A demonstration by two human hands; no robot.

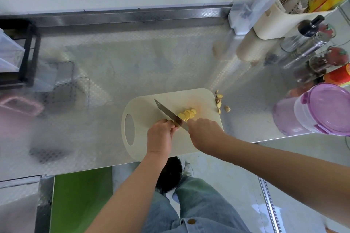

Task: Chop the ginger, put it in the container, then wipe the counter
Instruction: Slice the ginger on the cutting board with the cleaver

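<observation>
Steel knife (166, 111), gripped by the right hand (204, 130), lies beside yellow ginger slices (187, 114); left hand (161, 132), hold unclear, curls against the blade: a slip could cut.

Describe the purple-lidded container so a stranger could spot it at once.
Start at the steel counter and follow its front edge right, past the cutting board. The container sits at the counter's front right corner. Unlike the jars behind it, it is translucent with a broad purple clip-on lid.
</observation>
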